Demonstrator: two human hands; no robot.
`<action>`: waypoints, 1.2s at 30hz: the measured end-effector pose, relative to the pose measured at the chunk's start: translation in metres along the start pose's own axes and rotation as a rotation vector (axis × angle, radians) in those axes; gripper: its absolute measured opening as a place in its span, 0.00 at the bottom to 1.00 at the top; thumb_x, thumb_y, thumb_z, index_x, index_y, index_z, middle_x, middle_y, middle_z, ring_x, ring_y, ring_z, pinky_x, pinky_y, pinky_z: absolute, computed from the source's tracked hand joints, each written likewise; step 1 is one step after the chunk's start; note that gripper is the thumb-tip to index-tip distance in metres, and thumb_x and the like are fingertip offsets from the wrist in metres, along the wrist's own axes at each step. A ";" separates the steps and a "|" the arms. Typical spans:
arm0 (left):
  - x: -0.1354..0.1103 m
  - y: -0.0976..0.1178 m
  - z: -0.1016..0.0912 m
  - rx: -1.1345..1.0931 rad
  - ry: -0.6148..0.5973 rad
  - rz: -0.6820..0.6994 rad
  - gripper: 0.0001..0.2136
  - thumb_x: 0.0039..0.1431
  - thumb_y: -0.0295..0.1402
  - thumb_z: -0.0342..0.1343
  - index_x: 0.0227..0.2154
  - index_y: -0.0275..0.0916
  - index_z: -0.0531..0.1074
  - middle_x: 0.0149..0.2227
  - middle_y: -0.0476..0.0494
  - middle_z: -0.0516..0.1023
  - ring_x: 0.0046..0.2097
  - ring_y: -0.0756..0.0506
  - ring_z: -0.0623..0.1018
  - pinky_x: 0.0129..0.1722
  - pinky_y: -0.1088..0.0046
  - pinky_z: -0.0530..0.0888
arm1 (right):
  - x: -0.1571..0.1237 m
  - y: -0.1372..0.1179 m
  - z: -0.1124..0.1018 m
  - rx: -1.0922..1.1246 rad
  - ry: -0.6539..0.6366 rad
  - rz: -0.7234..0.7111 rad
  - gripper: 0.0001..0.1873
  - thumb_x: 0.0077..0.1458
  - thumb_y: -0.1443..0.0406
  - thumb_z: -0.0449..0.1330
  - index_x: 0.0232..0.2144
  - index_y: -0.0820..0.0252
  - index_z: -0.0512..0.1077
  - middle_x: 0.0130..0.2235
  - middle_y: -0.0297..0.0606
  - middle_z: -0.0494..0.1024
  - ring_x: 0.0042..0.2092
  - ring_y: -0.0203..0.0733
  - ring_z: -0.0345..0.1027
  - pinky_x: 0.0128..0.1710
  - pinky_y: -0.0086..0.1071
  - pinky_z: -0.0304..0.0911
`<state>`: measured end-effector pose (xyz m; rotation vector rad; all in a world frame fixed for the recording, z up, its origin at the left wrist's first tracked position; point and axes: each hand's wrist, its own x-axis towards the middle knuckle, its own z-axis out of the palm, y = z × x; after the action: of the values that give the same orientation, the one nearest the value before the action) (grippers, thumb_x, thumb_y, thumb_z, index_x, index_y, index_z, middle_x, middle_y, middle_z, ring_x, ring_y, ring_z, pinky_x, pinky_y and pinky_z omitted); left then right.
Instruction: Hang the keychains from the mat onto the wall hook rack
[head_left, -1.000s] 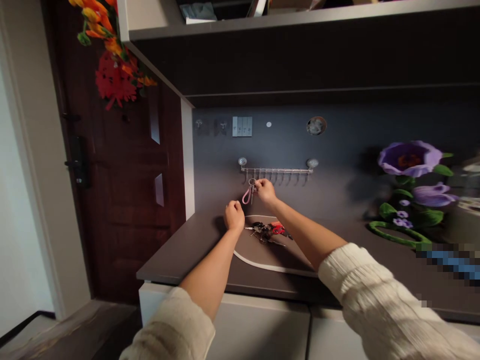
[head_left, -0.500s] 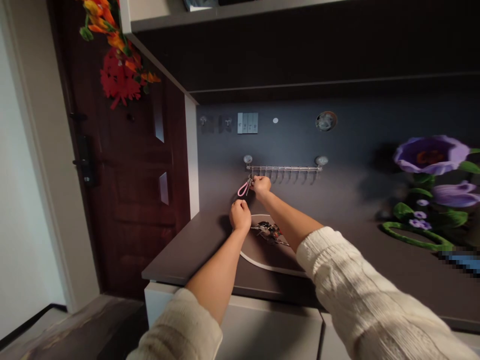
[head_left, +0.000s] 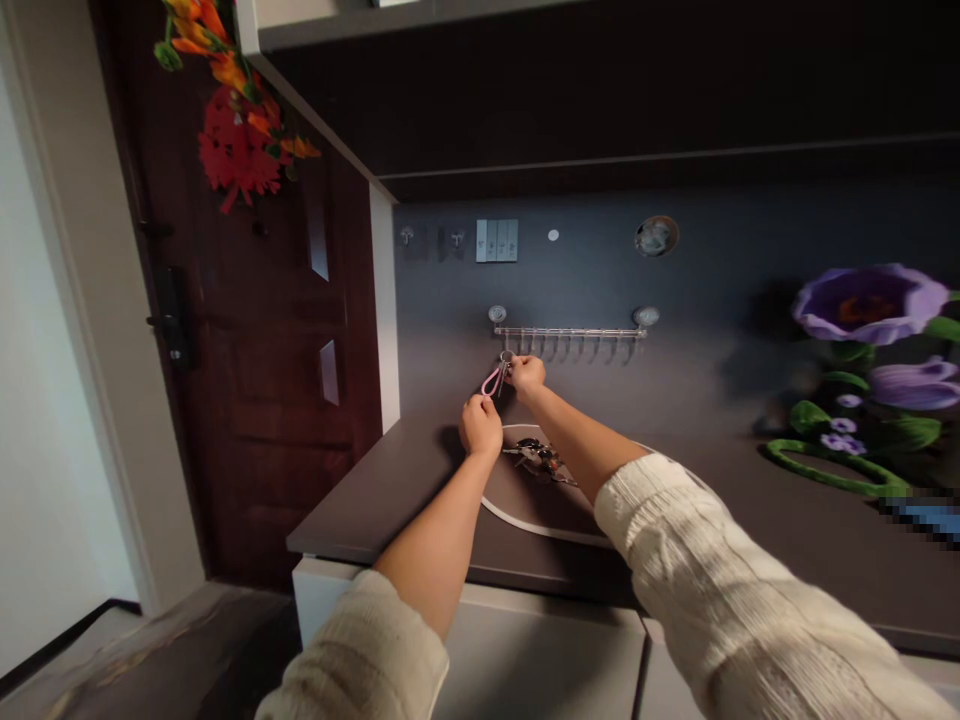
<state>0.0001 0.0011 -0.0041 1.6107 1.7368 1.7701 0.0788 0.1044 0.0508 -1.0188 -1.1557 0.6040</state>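
Observation:
Just under the left end of the hook rail (head_left: 570, 332), my right hand (head_left: 528, 375) is closed on a bunch of keys (head_left: 503, 377). Their metal ring (head_left: 506, 357) stands up beside my fingertips, apart from or touching the first hook, which I cannot tell. From the bunch a pink strap loop (head_left: 490, 382) slants down to the left. My left hand (head_left: 481, 427), lower and nearer, is closed with thumb and forefinger at the loop's lower end. Below my hands, more keys (head_left: 538, 458) lie piled on a pale-rimmed round mat or tray (head_left: 517, 520).
An overhead cabinet (head_left: 600, 90) juts out above the dark counter (head_left: 352, 500). Purple artificial flowers (head_left: 870, 305) stand at the right. Wall switches (head_left: 496, 241) and two small hooks (head_left: 456, 238) sit above the rail. A dark red door (head_left: 285, 450) is at the left.
My left hand's fingertips now meet the pink loop's lower end, where a gap showed before. The key ring has come into clearer sight, and my right hand has shifted slightly right.

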 end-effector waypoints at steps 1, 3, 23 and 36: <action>0.000 0.000 0.000 0.006 0.000 -0.001 0.12 0.57 0.30 0.41 0.32 0.37 0.71 0.36 0.37 0.75 0.40 0.44 0.72 0.38 0.70 0.64 | -0.002 -0.003 -0.001 0.002 0.045 0.047 0.09 0.50 0.68 0.51 0.20 0.61 0.63 0.18 0.29 0.64 0.20 0.30 0.61 0.23 0.29 0.67; 0.000 0.000 0.000 0.016 0.000 0.001 0.12 0.57 0.31 0.41 0.32 0.37 0.71 0.36 0.37 0.75 0.40 0.44 0.72 0.38 0.70 0.64 | -0.007 -0.008 -0.002 0.004 0.095 0.112 0.08 0.50 0.68 0.52 0.19 0.61 0.63 0.19 0.30 0.65 0.20 0.29 0.61 0.23 0.29 0.66; 0.005 -0.009 0.000 0.020 0.009 0.113 0.11 0.57 0.31 0.42 0.30 0.37 0.70 0.34 0.40 0.74 0.38 0.45 0.72 0.39 0.71 0.65 | -0.038 -0.032 -0.047 -0.006 -0.143 0.151 0.06 0.45 0.74 0.55 0.29 0.62 0.65 0.25 0.31 0.67 0.24 0.29 0.60 0.27 0.25 0.61; 0.003 -0.019 0.010 0.007 -0.273 0.363 0.08 0.55 0.31 0.47 0.30 0.36 0.71 0.33 0.43 0.75 0.35 0.49 0.72 0.38 0.73 0.66 | -0.080 -0.012 -0.105 -0.066 -0.288 0.102 0.04 0.49 0.73 0.54 0.30 0.64 0.67 0.28 0.35 0.72 0.27 0.28 0.61 0.31 0.25 0.59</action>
<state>-0.0035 0.0156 -0.0205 2.1633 1.3976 1.5799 0.1505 -0.0029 0.0186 -1.0757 -1.3882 0.8180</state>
